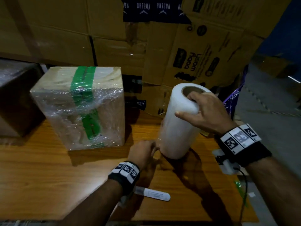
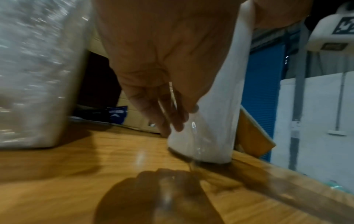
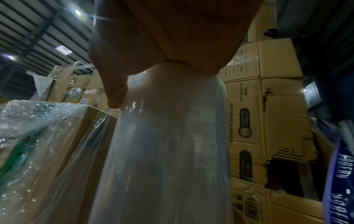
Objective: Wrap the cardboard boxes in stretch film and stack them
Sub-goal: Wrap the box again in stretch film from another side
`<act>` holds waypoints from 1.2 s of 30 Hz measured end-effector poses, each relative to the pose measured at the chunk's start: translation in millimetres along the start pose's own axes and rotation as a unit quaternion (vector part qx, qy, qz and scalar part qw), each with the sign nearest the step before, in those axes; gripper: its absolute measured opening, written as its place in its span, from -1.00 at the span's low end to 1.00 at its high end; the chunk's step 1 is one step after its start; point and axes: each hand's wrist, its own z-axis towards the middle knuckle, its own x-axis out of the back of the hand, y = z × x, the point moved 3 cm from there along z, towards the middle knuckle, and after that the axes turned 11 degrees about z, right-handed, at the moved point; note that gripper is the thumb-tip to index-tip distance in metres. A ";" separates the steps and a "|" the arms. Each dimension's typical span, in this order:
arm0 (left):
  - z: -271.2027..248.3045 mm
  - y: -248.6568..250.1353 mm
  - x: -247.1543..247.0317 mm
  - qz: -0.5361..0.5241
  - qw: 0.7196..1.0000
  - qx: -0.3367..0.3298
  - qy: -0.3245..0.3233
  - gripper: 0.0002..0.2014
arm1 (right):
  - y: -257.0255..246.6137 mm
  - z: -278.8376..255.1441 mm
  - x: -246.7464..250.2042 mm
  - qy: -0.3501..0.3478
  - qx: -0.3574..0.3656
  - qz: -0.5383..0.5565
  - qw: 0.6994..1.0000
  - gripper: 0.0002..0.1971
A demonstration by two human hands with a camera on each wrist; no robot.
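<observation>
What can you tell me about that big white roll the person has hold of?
The roll of stretch film is a thick, milky white cylinder wound on a brown cardboard core, open at the top. It stands tilted on the wooden table, right of the wrapped box. The right hand grips its top rim, fingers hooked into the core. The left hand pinches a clear loose strand of film by its base.

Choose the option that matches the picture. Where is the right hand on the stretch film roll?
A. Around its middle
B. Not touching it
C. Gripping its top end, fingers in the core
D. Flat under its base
C: the right hand grips the top rim of the upright stretch film roll, fingers hooked into its cardboard core.
</observation>
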 end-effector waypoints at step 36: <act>-94.0 -227.4 70.7 -0.085 0.972 0.148 0.160 -0.88 | -177.8 36.4 -136.8 0.020 0.249 -0.167 0.954 -0.77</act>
